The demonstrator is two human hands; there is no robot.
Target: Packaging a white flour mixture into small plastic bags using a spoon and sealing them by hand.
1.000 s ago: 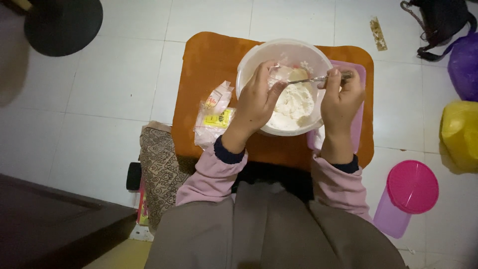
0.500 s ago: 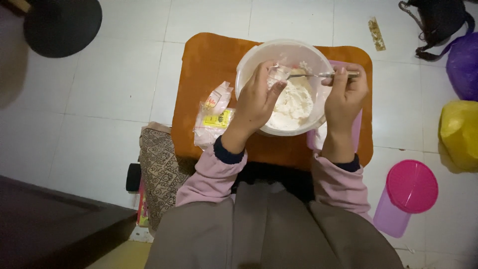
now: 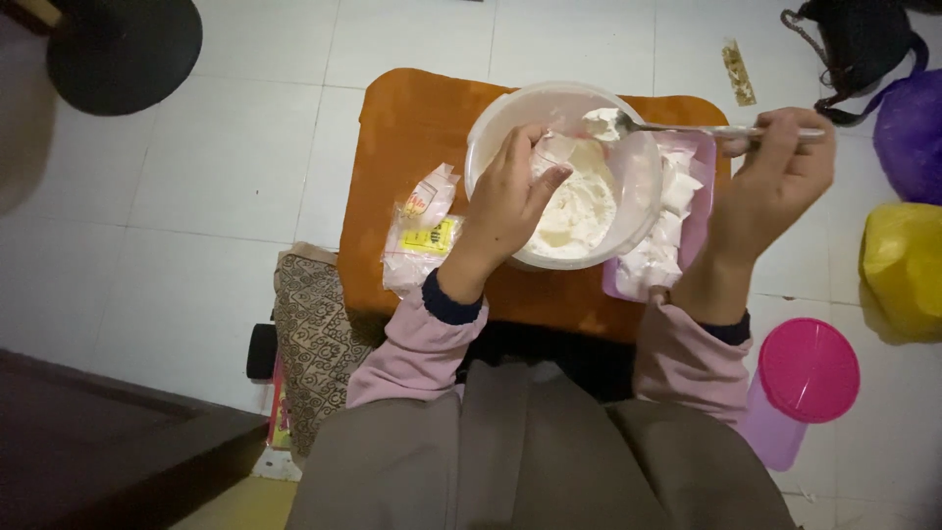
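A translucent white bowl (image 3: 491,128) of white flour (image 3: 579,211) stands on a small orange table (image 3: 412,128). My left hand (image 3: 510,206) reaches over the bowl's near rim and holds a small clear plastic packet (image 3: 554,147) above the flour. My right hand (image 3: 775,182) is raised at the right and grips the handle of a metal spoon (image 3: 687,128). The spoon's bowl carries a heap of flour over the bowl's far rim.
A pink tray (image 3: 699,211) with white bags lies right of the bowl. Small packets (image 3: 422,231) lie on the table's left part. A pink-lidded container (image 3: 805,373), a yellow bag (image 3: 903,265) and a purple bag (image 3: 908,128) stand on the tiled floor at right. A patterned cloth (image 3: 314,334) lies at left.
My right hand has lifted the spoon out of the flour and drawn it up and to the right. The left hand stays over the bowl with the packet.
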